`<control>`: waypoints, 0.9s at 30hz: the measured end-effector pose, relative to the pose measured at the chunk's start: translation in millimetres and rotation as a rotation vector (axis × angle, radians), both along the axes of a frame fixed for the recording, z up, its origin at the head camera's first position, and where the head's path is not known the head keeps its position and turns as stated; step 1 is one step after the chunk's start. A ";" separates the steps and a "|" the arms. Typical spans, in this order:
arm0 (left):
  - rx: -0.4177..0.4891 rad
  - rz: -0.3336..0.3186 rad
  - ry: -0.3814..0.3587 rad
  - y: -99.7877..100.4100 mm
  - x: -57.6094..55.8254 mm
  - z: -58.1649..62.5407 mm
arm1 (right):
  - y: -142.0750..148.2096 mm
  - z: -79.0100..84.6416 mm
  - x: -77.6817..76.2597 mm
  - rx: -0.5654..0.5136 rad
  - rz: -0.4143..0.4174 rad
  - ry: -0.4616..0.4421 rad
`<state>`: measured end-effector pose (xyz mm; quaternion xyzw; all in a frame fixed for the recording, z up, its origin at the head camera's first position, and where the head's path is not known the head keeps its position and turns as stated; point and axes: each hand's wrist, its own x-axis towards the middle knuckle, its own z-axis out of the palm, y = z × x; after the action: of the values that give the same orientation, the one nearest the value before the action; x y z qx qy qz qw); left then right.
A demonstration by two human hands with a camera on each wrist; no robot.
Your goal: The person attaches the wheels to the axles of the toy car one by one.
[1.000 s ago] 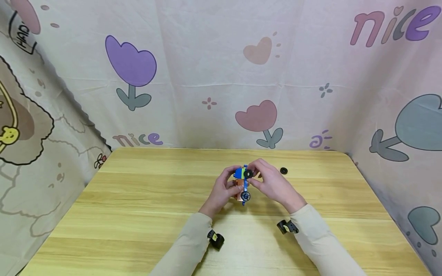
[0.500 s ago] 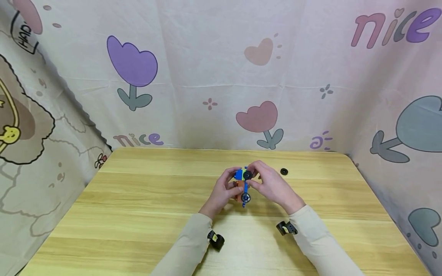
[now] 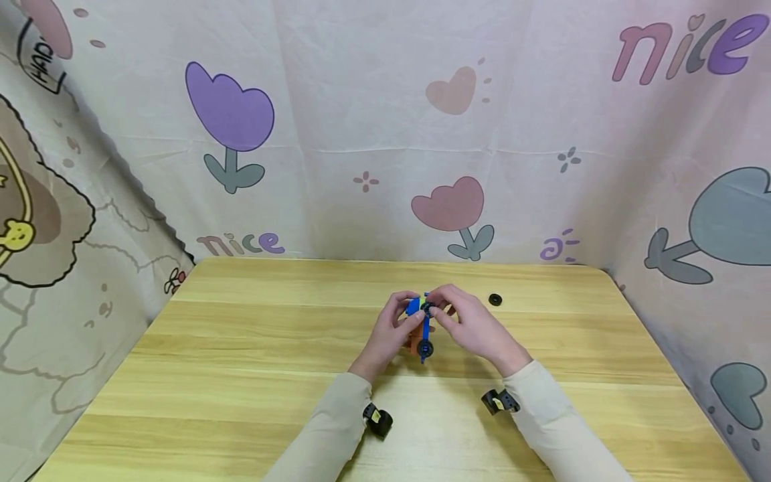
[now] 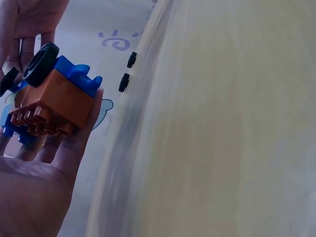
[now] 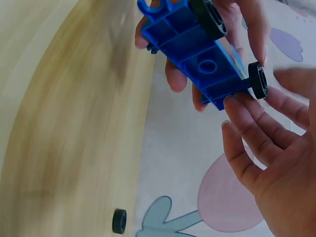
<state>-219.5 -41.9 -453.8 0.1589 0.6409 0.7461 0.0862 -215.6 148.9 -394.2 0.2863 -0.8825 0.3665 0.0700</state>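
A toy car of building blocks, with a blue base (image 5: 185, 42), an orange block (image 4: 69, 101) and black wheels, is held on its side above the table. My left hand (image 3: 385, 338) grips its body, fingers behind and thumb on the near side. My right hand (image 3: 478, 328) pinches the small black wheel (image 5: 257, 80) at the car's far end; its thumb is blurred in the right wrist view. Another wheel (image 3: 425, 349) sits on the near end. The car's opposite side is partly hidden by my left fingers.
Two loose black wheels, one (image 4: 132, 59) beyond the other (image 4: 124, 82), lie on the wooden table (image 3: 241, 375); the head view shows just one wheel (image 3: 495, 299), right of my right hand. A printed cloth (image 3: 337, 120) hangs behind the table.
The car has turned slightly in my left hand, and its far wheel now faces more edge-on. My left thumb has shifted up toward that wheel. My right fingers stay at it.
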 end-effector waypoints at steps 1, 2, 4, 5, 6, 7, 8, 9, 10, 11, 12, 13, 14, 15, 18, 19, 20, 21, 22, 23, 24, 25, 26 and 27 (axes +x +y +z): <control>0.006 -0.009 -0.002 0.0 0.0 0.0 | 0.4 -0.1 -0.3 -0.019 -0.002 -0.016; 0.010 -0.018 -0.005 0.0 -0.2 -0.1 | 0.7 -0.1 -0.5 -0.036 -0.005 -0.029; 0.014 -0.028 -0.004 -0.1 -0.4 0.2 | 0.9 0.2 -0.9 -0.067 -0.014 -0.050; 0.015 -0.030 -0.003 -0.2 -0.6 0.2 | 0.8 0.5 -0.9 -0.082 -0.017 -0.061; 0.017 -0.033 -0.003 -0.3 -0.6 0.3 | 0.6 0.7 -0.8 -0.095 -0.022 -0.071; 0.021 -0.037 -0.003 -0.4 -0.5 0.8 | 0.3 0.8 -0.8 -0.105 -0.026 -0.081; 0.026 -0.040 -0.004 -0.5 -0.5 0.9 | 0.1 0.8 -0.6 -0.116 -0.030 -0.091; 0.031 -0.044 -0.006 -0.6 -0.3 1.3 | -0.1 0.6 -0.4 -0.129 -0.034 -0.102; 0.035 -0.046 -0.007 -0.7 -0.3 1.4 | -0.4 0.3 -0.2 -0.138 -0.038 -0.110; 0.036 -0.047 -0.008 -0.8 -0.3 1.4 | -0.6 -0.1 0.0 -0.146 -0.043 -0.117; 0.037 -0.050 -0.009 -0.8 -0.3 1.5 | -0.7 -0.8 0.3 -0.153 -0.046 -0.121; 0.037 -0.050 -0.008 -1.1 -0.1 1.4 | -1.0 -1.4 0.4 -0.163 -0.047 -0.126; 0.038 -0.052 -0.008 -1.4 0.0 1.2 | -1.4 -1.6 0.7 -0.173 -0.049 -0.129; 0.037 -0.053 -0.007 -1.5 0.1 1.0 | -1.7 -1.8 0.9 -0.183 -0.050 -0.131; 0.039 -0.054 -0.007 -1.4 0.2 0.2 | -2.0 -2.2 1.3 -0.199 -0.051 -0.136; 0.041 -0.054 -0.007 -1.5 0.1 -0.1 | -2.3 -1.9 1.2 -0.202 -0.052 -0.140; 0.042 -0.054 -0.008 -1.4 -0.1 -0.5 | -2.5 -1.6 1.3 -0.203 -0.052 -0.143; 0.041 -0.052 -0.009 -1.4 0.0 -0.4 | -2.4 -2.0 1.0 -0.203 -0.052 -0.146; 0.037 -0.049 -0.008 -1.3 0.0 -0.3 | -2.1 -2.3 0.9 -0.205 -0.053 -0.152; 0.032 -0.047 -0.006 -1.3 -0.1 -0.4 | -1.7 -2.5 0.6 -0.207 -0.055 -0.156; 0.028 -0.045 -0.004 -1.3 0.0 -0.2 | -1.6 -2.2 0.4 -0.210 -0.059 -0.160; 0.024 -0.045 -0.003 -1.2 0.1 0.0 | -1.2 -2.1 0.3 -0.214 -0.061 -0.167; 0.019 -0.043 0.000 -1.1 0.1 0.0 | -0.9 -2.4 0.0 -0.219 -0.063 -0.175; 0.015 -0.042 0.002 -1.0 0.0 0.0 | -0.5 -2.6 -0.4 -0.226 -0.063 -0.185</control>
<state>-219.5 -43.0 -453.7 0.1737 0.6318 0.7487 0.1004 -215.9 148.3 -396.8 0.2139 -0.8468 0.4859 0.0316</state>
